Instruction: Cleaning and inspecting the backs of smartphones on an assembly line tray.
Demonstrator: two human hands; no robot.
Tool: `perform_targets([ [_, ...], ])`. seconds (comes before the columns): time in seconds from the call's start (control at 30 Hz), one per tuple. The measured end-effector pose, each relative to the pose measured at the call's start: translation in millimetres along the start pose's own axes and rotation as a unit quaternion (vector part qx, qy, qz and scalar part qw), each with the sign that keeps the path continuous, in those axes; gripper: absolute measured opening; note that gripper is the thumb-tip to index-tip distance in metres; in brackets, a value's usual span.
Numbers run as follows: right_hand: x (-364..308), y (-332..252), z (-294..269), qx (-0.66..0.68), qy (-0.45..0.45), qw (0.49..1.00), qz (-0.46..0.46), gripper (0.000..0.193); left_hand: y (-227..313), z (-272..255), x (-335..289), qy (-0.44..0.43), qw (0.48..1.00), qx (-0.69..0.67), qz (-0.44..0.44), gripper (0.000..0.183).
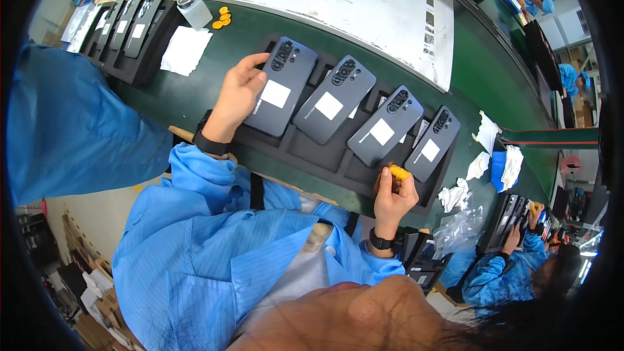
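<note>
My left hand (242, 91) is at the left edge of the leftmost dark smartphone (297, 88), thumb and index finger apart at its side. Three more smartphones lie in a slanted row to the right: one (351, 91), another (400, 114) and the rightmost (442, 131). All are back up, each with a white square label, on a black compartment tray (312, 153). Below the rightmost phone is my right hand (395, 201), fingers curled together. A yellow finger cot (400, 172) covers one fingertip. Whatever that hand may pinch is hidden.
A clear bottle (193, 10), yellow finger cots (221, 18) and a white cloth (185, 50) lie at the far left, beside another phone tray (123, 68). White wipes (455, 195) and a plastic bag (460, 231) are at right, near a co-worker (507, 276).
</note>
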State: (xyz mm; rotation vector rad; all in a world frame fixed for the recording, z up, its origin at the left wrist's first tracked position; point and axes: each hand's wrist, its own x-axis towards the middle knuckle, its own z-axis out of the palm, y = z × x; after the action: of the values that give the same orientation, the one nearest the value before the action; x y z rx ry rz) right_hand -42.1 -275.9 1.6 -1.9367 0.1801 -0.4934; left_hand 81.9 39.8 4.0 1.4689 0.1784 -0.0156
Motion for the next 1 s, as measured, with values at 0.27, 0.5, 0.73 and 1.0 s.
perform_targets([
  [0.27,1,-5,1,-0.026,-0.004,1.0,0.002,0.007,-9,-4,13,-0.007,0.999,0.036,0.022,0.038],
  [0.5,-1,3,2,-0.054,0.001,0.999,0.0,0.007,-9,8,6,0.013,0.984,0.109,0.144,0.04],
  [0.73,-1,-1,3,-0.039,0.029,0.999,0.017,0.003,-2,6,7,0.042,0.914,0.297,0.272,0.033],
  [1.0,4,11,8,-0.105,0.06,0.992,-0.047,0.009,1,4,5,-0.013,0.903,0.328,0.279,0.028],
])
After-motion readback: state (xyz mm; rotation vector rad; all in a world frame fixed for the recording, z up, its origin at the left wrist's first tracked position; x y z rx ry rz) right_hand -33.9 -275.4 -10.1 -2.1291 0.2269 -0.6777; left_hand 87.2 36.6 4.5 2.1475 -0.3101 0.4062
